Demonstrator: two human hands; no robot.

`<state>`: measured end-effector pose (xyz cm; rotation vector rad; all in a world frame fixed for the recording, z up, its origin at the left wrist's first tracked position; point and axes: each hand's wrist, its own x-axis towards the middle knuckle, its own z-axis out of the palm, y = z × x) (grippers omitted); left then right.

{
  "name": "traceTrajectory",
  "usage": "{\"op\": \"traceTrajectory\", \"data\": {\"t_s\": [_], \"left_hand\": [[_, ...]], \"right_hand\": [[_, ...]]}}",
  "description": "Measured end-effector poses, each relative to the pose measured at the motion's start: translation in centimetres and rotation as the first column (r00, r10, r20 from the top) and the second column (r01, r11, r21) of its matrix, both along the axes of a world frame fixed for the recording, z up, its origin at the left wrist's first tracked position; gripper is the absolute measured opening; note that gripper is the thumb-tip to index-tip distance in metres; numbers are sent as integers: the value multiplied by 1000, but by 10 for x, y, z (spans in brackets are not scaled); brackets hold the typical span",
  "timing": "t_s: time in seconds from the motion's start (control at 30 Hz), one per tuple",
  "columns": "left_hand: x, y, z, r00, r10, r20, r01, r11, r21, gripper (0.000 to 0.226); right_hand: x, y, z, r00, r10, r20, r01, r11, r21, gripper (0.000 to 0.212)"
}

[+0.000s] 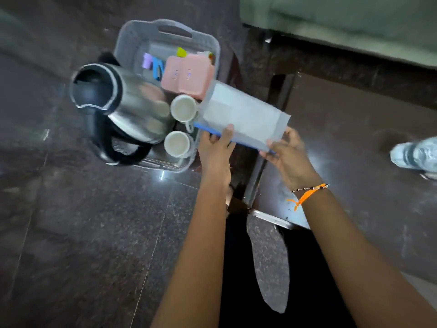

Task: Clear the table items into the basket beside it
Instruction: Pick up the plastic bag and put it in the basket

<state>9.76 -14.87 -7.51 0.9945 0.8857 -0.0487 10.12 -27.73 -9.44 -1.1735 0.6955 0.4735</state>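
Observation:
A grey plastic basket [132, 36] sits left of the dark table [354, 129]. Inside it lie a steel kettle [132, 107] with a black handle, two white cups [183, 107] [177, 144], a pink box [189, 75] and small coloured items at the back. I hold a flat pale packet with a blue edge [243, 114] over the basket's right rim. My left hand [216, 147] grips its near left end. My right hand [287, 152] grips its near right corner.
The floor is dark speckled stone tile [82, 233]. A pale green sofa or bed edge [343, 20] runs along the top right. Another person's light shoe [416, 155] stands at the right edge. My dark trousers show below my arms.

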Motion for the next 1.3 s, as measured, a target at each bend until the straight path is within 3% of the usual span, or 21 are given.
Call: {"op": "traceTrajectory", "data": {"t_s": [0.13, 0.3, 0.4, 0.47, 0.57, 0.63, 0.7, 1.0, 1.3], "left_hand": [[28, 48, 7, 994, -61, 89, 53, 994, 93, 45], [49, 86, -4, 994, -105, -2, 103, 972, 213, 38], [53, 99, -15, 993, -94, -66, 107, 965, 238, 34], [54, 103, -20, 987, -120, -106, 144, 957, 252, 29], [53, 104, -22, 979, -154, -134, 184, 952, 245, 21], [54, 104, -23, 977, -167, -133, 196, 949, 247, 20], [55, 103, -23, 978, -170, -117, 194, 952, 238, 23], [46, 48, -8, 944, -317, -93, 330, 913, 240, 22], [-7, -83, -6, 780, -601, -172, 625, 752, 208, 20]], "right_hand": [[59, 56, 7, 987, -139, 78, 139, 990, 9, 37], [124, 117, 10, 985, -100, 139, 104, 994, -22, 38], [150, 155, 5, 986, 52, 159, -33, 993, -115, 32], [162, 174, 2, 960, 244, 138, -213, 955, -205, 24], [172, 186, 1, 853, 508, 115, -415, 796, -440, 28], [173, 184, 1, 804, 585, 109, -411, 679, -609, 35], [167, 174, 4, 787, 609, 96, -407, 630, -661, 34], [83, 71, 14, 928, 365, 72, -272, 796, -540, 23], [-21, -96, -11, 998, 54, -38, -66, 845, -530, 23]]}}
